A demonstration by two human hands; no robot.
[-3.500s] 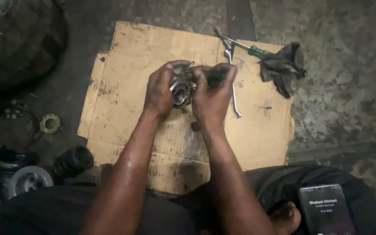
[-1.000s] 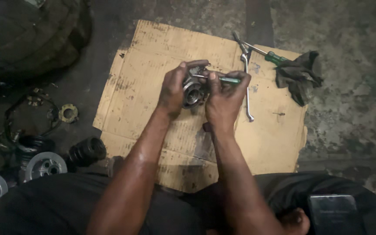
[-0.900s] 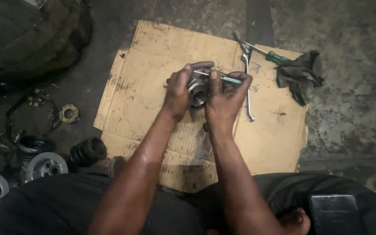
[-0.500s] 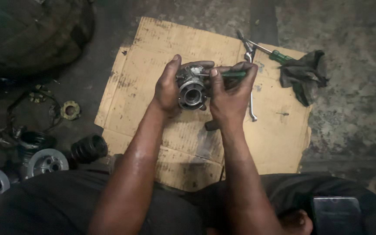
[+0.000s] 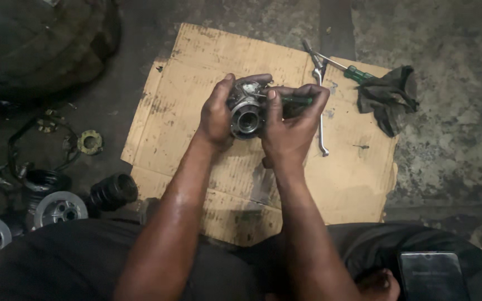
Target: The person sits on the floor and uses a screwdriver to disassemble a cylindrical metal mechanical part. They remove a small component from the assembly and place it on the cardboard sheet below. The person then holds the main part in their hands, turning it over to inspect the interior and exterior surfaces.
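fingers of left hand (image 5: 217, 114) wrapped round a small round metal part (image 5: 245, 110), thumb over its top, open bore facing the camera. right hand (image 5: 291, 125) closed tight on a green-handled screwdriver (image 5: 297, 100), tip laid across the top of the part; exact contact spot hard to see, probably a screw there. part held up over the middle of a cardboard sheet (image 5: 196, 72), both hands touching it from either side.

right of the hands a wrench (image 5: 320, 111) lies on the cardboard, near the right fingers but apart. second screwdriver (image 5: 344, 68) and dark rag (image 5: 389, 97) sit at the cardboard's top right edge. bare cardboard left and above the hands. left edge of cardboard borders dark floor with a brass ring (image 5: 89, 142), a rubber boot (image 5: 112, 191) and metal hubs (image 5: 59, 207), well apart from the hands. phone (image 5: 432, 276) rests on the lap lower right.
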